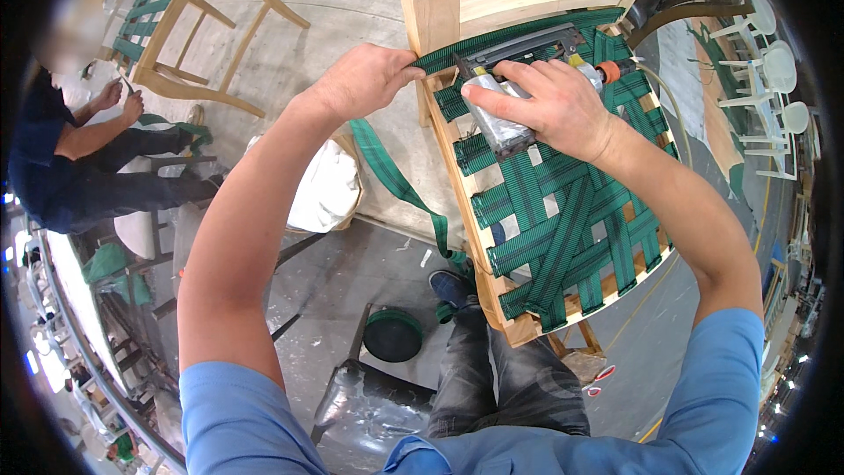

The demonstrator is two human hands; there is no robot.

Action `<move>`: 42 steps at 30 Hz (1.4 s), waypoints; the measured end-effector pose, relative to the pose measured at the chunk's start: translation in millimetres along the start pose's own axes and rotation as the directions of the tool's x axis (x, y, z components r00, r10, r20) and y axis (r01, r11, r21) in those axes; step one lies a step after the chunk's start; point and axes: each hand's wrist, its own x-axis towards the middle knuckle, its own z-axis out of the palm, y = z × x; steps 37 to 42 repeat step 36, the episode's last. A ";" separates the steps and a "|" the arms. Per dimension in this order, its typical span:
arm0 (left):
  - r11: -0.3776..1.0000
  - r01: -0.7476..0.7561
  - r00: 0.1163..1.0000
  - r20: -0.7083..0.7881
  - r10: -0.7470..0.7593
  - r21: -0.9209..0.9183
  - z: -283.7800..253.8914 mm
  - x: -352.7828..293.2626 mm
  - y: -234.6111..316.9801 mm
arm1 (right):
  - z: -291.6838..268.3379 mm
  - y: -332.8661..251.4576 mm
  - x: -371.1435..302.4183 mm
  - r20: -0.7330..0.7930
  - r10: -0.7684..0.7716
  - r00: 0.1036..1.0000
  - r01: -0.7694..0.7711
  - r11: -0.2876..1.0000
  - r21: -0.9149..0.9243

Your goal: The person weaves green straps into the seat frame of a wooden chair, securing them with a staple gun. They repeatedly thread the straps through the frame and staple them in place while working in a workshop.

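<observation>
A wooden chair frame (486,251) stands before me, its seat woven with green webbing straps (563,237). At the back left corner, my left hand (365,84) pinches a green webbing strip, which runs along the back rail. From below that hand the loose tail (387,167) hangs toward the floor. My right hand (563,110) grips a grey, tape-wrapped staple gun (501,127) lying over the back of the seat. An orange fitting (608,71) shows at the gun's right end. My palm hides part of the gun, and its nose contact cannot be made out.
At left another person (88,136) sits near a second webbed chair (207,26). A white bag (325,185) stands below my left forearm. A webbing roll (393,335) lies by my feet. An air hose (675,110) runs right; white chair frames (765,79) line that side.
</observation>
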 end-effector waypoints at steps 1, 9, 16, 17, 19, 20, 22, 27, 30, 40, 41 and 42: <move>1.000 0.009 1.000 0.006 -0.009 0.002 -0.6 0.0 0.9 | 0.3 -0.2 -0.3 0.004 0.002 1.000 -0.002 1.000 0.002; 1.000 -0.016 0.999 -0.032 0.016 0.021 -0.1 -1.2 2.6 | 3.9 0.9 -0.7 0.012 0.006 1.000 -0.007 1.000 0.025; 1.000 -0.003 1.000 -0.030 0.003 0.006 0.3 -1.3 0.8 | 10.4 -4.4 -0.7 0.009 0.013 1.000 -0.013 0.999 0.036; 1.000 -0.008 0.999 -0.040 0.008 0.005 0.1 -1.4 0.5 | 11.9 -4.3 -0.9 -0.009 0.007 1.000 -0.007 0.999 0.031; 1.000 -0.018 0.998 -0.061 0.018 0.001 0.3 -1.5 1.0 | 14.4 -3.3 -0.2 -0.043 -0.005 0.999 0.006 1.000 0.020; 1.000 -0.005 0.998 -0.056 0.005 -0.004 0.3 -1.5 1.6 | 14.6 -2.9 -0.7 -0.011 0.006 1.000 -0.005 1.000 0.025; 1.000 0.013 0.999 -0.046 -0.014 -0.013 0.8 0.4 3.6 | 12.0 -1.4 -4.3 0.054 0.031 0.998 -0.033 0.999 0.029; 0.999 0.007 0.999 -0.051 -0.005 0.032 0.2 1.7 4.1 | -3.6 -10.3 -4.4 0.017 0.081 0.997 -0.081 0.996 0.043; 0.994 0.094 0.995 -0.035 -0.092 0.055 -2.4 -5.6 5.9 | -41.0 -21.7 -13.6 0.346 0.224 0.911 -0.311 0.925 0.220; 0.922 0.380 0.922 -0.048 -0.384 -0.074 0.8 -1.3 39.4 | -99.1 30.3 -30.9 0.889 0.200 0.412 -0.905 -0.020 0.424; 0.922 0.380 0.922 -0.048 -0.384 -0.074 0.8 -1.3 39.4 | -99.1 30.3 -30.9 0.889 0.200 0.412 -0.905 -0.020 0.424; 0.922 0.380 0.922 -0.048 -0.384 -0.074 0.8 -1.3 39.4 | -99.1 30.3 -30.9 0.889 0.200 0.412 -0.905 -0.020 0.424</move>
